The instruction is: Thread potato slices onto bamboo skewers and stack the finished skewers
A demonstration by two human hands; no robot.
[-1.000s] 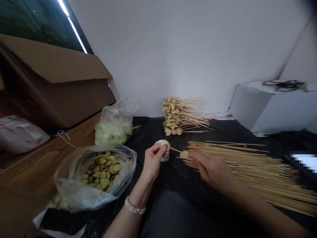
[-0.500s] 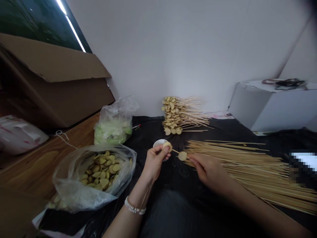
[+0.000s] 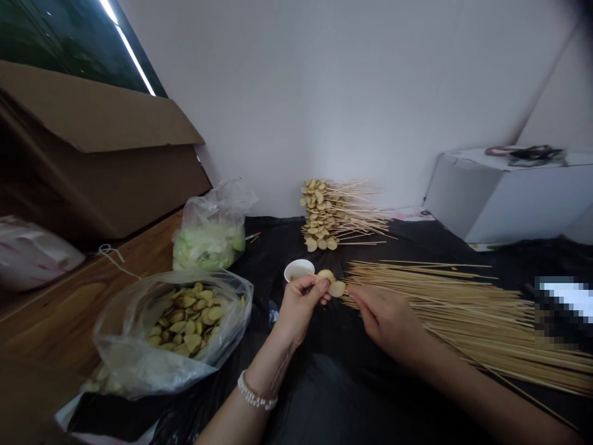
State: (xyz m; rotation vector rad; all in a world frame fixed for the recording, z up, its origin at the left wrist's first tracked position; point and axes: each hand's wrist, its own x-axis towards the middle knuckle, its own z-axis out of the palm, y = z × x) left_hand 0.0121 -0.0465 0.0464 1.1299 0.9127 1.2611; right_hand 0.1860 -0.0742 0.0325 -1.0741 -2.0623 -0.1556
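Over the black-covered counter point(image 3: 324, 383), the left hand point(image 3: 299, 309) is pinching a pale slice point(image 3: 325, 275) between closed fingertips, touching a second slice point(image 3: 336, 288) already threaded. The right hand point(image 3: 386, 315) is closing its grip on a skewer point(image 3: 349, 295), whose long axis is running left to right, tip pointing left into the slices, between both hands.

Pale yellow slices point(image 3: 188, 316) in a clear bag, tan skewers point(image 3: 463, 309) on black sheeting point(image 3: 324, 383).
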